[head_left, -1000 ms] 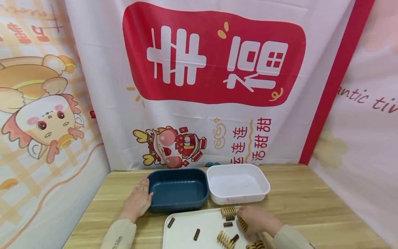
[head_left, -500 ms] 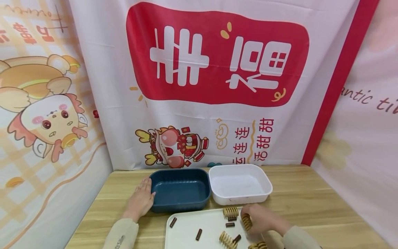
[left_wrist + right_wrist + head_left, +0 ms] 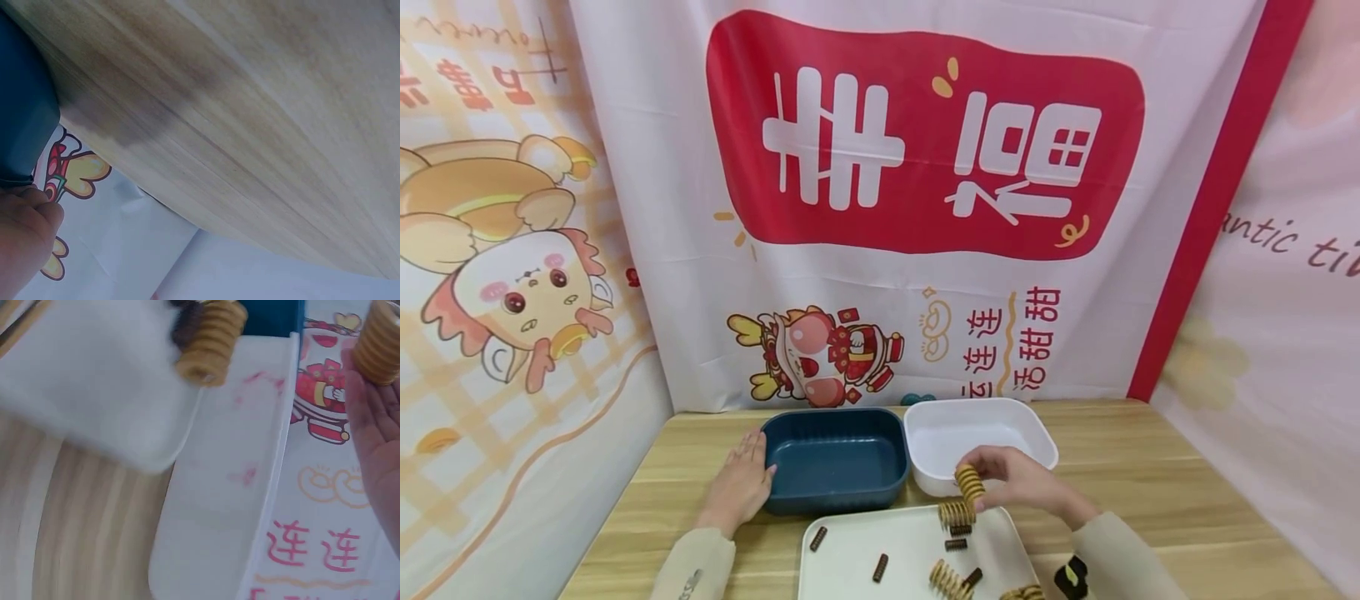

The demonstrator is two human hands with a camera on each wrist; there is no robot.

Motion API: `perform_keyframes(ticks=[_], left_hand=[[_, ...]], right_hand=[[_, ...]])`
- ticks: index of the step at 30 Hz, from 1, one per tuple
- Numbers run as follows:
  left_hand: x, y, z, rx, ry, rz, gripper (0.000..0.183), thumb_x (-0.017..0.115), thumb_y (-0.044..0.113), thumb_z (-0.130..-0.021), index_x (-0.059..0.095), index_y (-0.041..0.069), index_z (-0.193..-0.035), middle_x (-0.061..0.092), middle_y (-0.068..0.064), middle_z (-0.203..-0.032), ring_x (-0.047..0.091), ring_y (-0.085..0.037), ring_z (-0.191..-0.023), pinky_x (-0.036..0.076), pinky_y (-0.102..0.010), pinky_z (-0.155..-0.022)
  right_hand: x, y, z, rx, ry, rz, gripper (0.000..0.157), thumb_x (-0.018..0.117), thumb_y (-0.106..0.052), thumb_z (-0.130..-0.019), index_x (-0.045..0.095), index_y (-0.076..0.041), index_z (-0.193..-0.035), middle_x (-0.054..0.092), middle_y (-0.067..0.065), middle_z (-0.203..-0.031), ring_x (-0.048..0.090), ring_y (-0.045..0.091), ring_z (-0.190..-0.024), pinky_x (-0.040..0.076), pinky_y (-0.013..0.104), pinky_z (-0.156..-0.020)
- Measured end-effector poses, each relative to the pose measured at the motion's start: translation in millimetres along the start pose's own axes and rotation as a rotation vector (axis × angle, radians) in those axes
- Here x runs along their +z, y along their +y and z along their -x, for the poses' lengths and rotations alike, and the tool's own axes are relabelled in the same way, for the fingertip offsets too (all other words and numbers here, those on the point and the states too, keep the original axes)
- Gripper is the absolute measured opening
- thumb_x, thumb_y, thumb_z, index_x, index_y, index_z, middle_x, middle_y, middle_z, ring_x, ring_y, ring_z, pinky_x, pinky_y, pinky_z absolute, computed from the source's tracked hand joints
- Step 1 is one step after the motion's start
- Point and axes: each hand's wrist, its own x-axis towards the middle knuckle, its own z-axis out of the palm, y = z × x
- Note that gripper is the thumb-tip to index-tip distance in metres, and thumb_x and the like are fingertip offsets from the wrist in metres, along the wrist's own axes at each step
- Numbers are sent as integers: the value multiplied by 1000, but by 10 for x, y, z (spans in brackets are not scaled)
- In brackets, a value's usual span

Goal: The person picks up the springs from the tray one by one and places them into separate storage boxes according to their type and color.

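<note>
In the head view my right hand (image 3: 1024,483) pinches a large gold coil spring (image 3: 970,482) above the front edge of the white tub (image 3: 1051,446). The right wrist view also shows this held spring (image 3: 379,345) between thumb and fingers. My left hand (image 3: 739,485) lies against the left wall of the dark blue tub (image 3: 835,502), fingers fairly straight. In the left wrist view that hand (image 3: 25,234) touches the blue tub, only partly in frame. Below, a white tray (image 3: 842,573) bears other gold springs (image 3: 951,578) and small dark brown springs (image 3: 880,568).
The tubs stand side by side at the back of the wooden table (image 3: 1150,483), before a printed cloth (image 3: 685,333). The tray lies in front of them, its near part cut off by the frame. A black object (image 3: 1071,577) shows near the right sleeve.
My right hand has lifted a gold spring off the tray's right side and carried it up and left toward the white tub. The left hand keeps its place.
</note>
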Motion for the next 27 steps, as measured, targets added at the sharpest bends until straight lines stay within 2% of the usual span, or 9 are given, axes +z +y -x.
perform_keyframes(ticks=[3,7,10,13,16,18,22,25,27], left_hand=[[-7,4,10,-4,-8,2,57,44,17,-98,25,-19,-139,21,-33,-147,19,-46,-137,20,-57,-109],[-17,14,17,-2,-8,8,57,44,17,-98,25,-19,-139,20,-33,-147,18,-45,-137,20,-57,-108],[-11,14,14,0,-3,5,57,44,18,-98,25,-19,-139,20,-34,-147,18,-45,-137,20,-57,-109],[7,7,5,-6,0,-2,58,44,18,-98,25,-18,-139,20,-33,-148,19,-45,-137,20,-57,-108],[10,11,-2,-15,-2,-5,58,45,19,-98,26,-17,-140,20,-32,-149,18,-44,-137,19,-59,-108],[8,14,-6,-23,-8,-9,59,45,20,-98,25,-16,-141,20,-31,-149,18,-43,-138,19,-60,-107],[-6,21,0,-29,-14,-11,59,45,20,-98,25,-15,-141,19,-30,-150,18,-43,-138,19,-60,-107],[-9,19,8,-29,-12,-4,59,45,20,-98,26,-16,-141,19,-30,-150,18,-43,-138,19,-60,-107],[-7,16,13,-29,-10,2,59,45,20,-98,25,-16,-141,19,-30,-149,18,-43,-138,18,-60,-107]], right_hand=[[-3,4,-96,-5,32,-197,40,70,-5,-82,54,7,-118,63,13,-110,60,19,-100,48,28,-91],[0,12,-213,-27,81,-350,43,64,-4,-86,48,11,-123,61,14,-113,59,19,-101,50,30,-86],[-17,36,-303,-46,119,-433,42,58,-5,-90,45,10,-127,59,12,-116,58,18,-103,49,29,-87],[-55,76,-386,-72,176,-608,35,48,-3,-95,45,6,-128,56,11,-120,56,19,-109,46,28,-93],[-101,124,-452,-114,238,-818,31,39,0,-97,52,1,-124,55,11,-121,56,21,-114,41,29,-100],[-125,161,-489,-122,272,-906,31,36,0,-98,57,-2,-121,56,11,-121,56,22,-115,40,31,-101],[-148,240,-555,-59,338,-979,27,37,-5,-100,58,-3,-118,56,12,-119,57,24,-115,39,32,-101],[-137,300,-623,46,427,-969,24,44,-10,-100,54,0,-119,56,12,-117,57,26,-114,42,33,-99],[-121,348,-676,116,478,-917,28,48,-12,-99,49,3,-122,57,12,-115,57,25,-112,43,33,-98]])
